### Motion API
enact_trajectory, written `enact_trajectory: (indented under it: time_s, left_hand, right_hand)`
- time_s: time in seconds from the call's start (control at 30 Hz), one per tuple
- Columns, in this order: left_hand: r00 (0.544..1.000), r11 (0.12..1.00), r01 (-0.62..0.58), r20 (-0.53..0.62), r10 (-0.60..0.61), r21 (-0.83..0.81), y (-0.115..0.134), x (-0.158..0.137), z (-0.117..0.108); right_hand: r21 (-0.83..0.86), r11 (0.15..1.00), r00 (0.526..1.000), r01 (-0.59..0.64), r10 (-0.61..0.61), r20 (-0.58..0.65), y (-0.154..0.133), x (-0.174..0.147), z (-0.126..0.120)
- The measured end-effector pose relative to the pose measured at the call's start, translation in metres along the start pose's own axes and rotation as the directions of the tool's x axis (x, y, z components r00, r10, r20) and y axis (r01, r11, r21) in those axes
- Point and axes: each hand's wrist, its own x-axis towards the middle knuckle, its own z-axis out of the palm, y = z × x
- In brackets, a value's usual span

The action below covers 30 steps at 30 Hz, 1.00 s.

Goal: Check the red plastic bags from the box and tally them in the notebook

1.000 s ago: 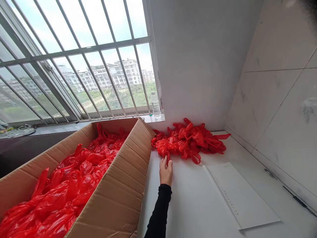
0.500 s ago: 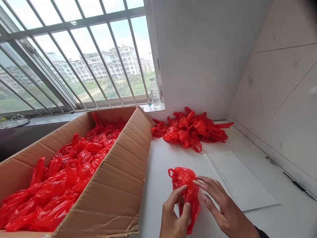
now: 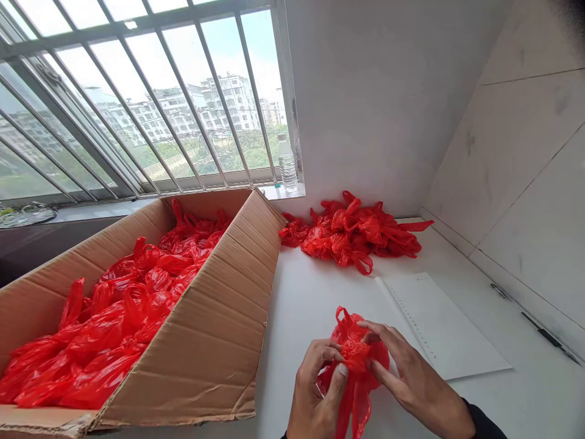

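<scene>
A crumpled red plastic bag (image 3: 356,350) is between my two hands, just above the white table. My left hand (image 3: 317,387) grips its left side, thumb and fingers closed on the film. From the right, my right hand (image 3: 402,369) pinches the bag's bunched middle between thumb and fingers. One loop handle sticks up at the top, and loose film hangs down toward the bottom edge of the view. Part of the bag is hidden behind my fingers.
On the left stands a cardboard box (image 3: 196,341) full of red plastic bags (image 3: 114,317). More red bags (image 3: 356,235) lie heaped against the wall. A spiral notebook (image 3: 448,323) and pens (image 3: 551,338) are on the right. A water bottle (image 3: 287,164) stands on the windowsill.
My right hand has closed on the bag, which is turned and bunched up at its middle, with its lower part spread out. The view has tilted slightly downward.
</scene>
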Motion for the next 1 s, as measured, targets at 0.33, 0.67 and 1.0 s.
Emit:
enact_trajectory:
  time_s: [0.33,0.67,1.0]
  left_hand:
    - [0.957,0.991,0.110,-0.262,-0.126,-0.078,-0.009,0.007,-0.025]
    - [0.962,0.991,0.129,-0.239,-0.130,-0.018,-0.004,0.014,-0.030]
    - [0.986,0.997,0.074,-0.151,-0.067,0.037,0.007,0.000,-0.015]
  right_hand:
    - [-0.004,0.980,0.970,-0.198,0.196,-0.143,0.009,0.002,-0.020]
    - [0.143,0.951,0.951,-0.274,0.290,-0.104,0.006,-0.002,-0.026]
    - [0.061,0.980,0.980,-0.187,0.182,0.079,0.001,-0.005,-0.028]
